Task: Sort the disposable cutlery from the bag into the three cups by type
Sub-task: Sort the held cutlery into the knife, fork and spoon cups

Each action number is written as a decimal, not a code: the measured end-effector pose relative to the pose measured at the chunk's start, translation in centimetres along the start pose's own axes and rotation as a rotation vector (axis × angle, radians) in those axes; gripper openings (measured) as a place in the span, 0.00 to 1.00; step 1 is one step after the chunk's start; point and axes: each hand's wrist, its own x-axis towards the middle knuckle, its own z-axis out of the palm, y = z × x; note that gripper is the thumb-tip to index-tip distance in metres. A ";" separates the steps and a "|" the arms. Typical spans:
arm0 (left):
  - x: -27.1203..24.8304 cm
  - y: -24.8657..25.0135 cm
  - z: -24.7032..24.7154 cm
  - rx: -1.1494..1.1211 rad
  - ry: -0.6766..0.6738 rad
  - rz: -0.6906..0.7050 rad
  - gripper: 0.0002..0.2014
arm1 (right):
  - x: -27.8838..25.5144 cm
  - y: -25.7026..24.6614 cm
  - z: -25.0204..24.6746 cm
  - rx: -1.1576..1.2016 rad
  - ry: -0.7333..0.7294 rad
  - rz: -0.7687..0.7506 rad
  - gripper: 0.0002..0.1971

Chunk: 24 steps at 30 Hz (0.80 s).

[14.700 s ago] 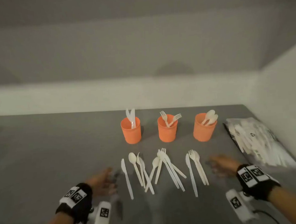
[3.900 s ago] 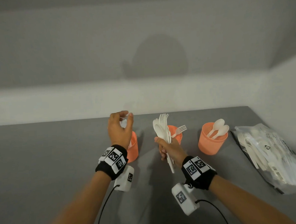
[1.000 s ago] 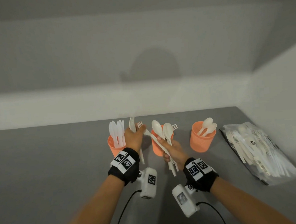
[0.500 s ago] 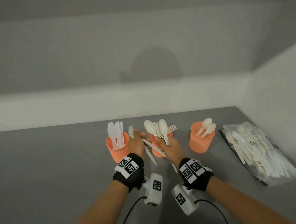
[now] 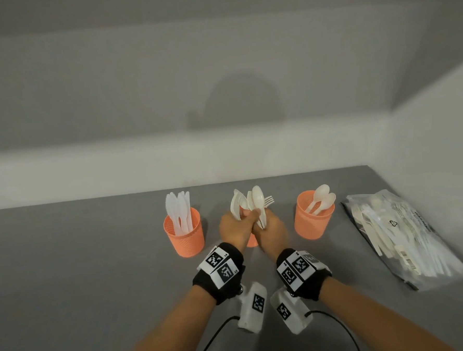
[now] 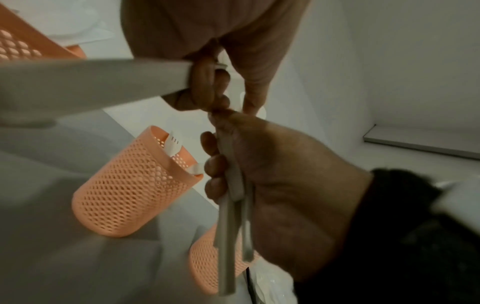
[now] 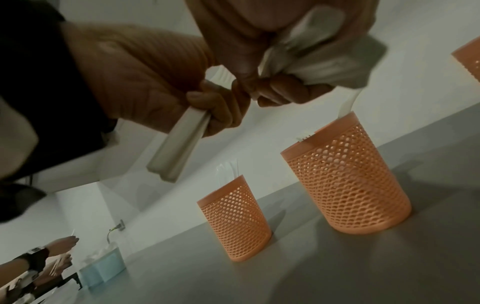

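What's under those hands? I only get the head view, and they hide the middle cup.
Observer: In the left wrist view the middle cup is in plain sight, with a fork inside.
Operator: Does the left hand hold anything?
Observer: Yes. The right wrist view shows the left hand gripping cutlery, with flat handles sticking out below the fist.
Operator: Is anyone else around?
Observer: Far off in the right wrist view are another person's hands, near a pale blue box.
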 end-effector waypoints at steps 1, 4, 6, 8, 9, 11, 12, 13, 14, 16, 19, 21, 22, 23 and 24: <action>0.0 0.0 0.1 0.005 -0.004 -0.006 0.07 | 0.0 0.1 0.1 -0.004 0.000 0.003 0.17; 0.1 0.4 0.5 0.009 0.026 -0.003 0.08 | -0.1 -0.1 -0.2 0.011 -0.014 0.035 0.15; 0.3 1.0 0.5 -0.044 0.074 0.008 0.08 | -0.2 0.0 -0.4 0.029 -0.038 0.046 0.16; 0.8 1.6 0.1 -0.123 0.141 0.038 0.08 | -0.4 0.1 -0.6 0.044 -0.085 0.044 0.18; 1.1 2.0 -0.2 -0.155 0.177 0.051 0.08 | -0.5 0.2 -0.8 0.073 -0.117 0.058 0.16; 2.1 2.6 -1.2 -0.208 0.232 0.030 0.12 | -0.7 0.1 -1.1 0.195 -0.181 0.131 0.07; 2.7 2.8 -1.7 -0.234 0.251 0.008 0.13 | -0.8 -0.1 -1.3 0.264 -0.214 0.181 0.05; 3.2 2.9 -2.2 -0.255 0.260 -0.012 0.11 | -0.8 -0.2 -1.6 0.325 -0.243 0.231 0.06; 3.6 2.8 -2.7 -0.275 0.265 -0.038 0.09 | -0.8 -0.4 -1.9 0.372 -0.274 0.266 0.07; 4.1 2.5 -3.6 -0.336 0.247 -0.096 0.13 | -0.5 -0.5 -2.4 0.475 -0.328 0.326 0.08; 3.5 1.8 -4.3 -0.368 0.157 -0.142 0.13 | -0.3 -1.0 -2.8 0.623 -0.403 0.387 0.11; 2.6 1.3 -4.2 -0.326 0.070 -0.158 0.15 | -0.4 -1.4 -2.8 0.660 -0.445 0.411 0.11; 2.1 1.2 -4.1 -0.301 0.027 -0.154 0.16 | -0.4 -1.7 -2.8 0.664 -0.461 0.424 0.11; 1.8 1.1 -3.9 -0.279 -0.006 -0.138 0.17 | -0.5 -2.0 -2.8 0.659 -0.474 0.439 0.12; 1.5 1.1 -3.6 -0.271 -0.025 -0.120 0.18 | -0.6 -2.2 -2.7 0.646 -0.485 0.445 0.12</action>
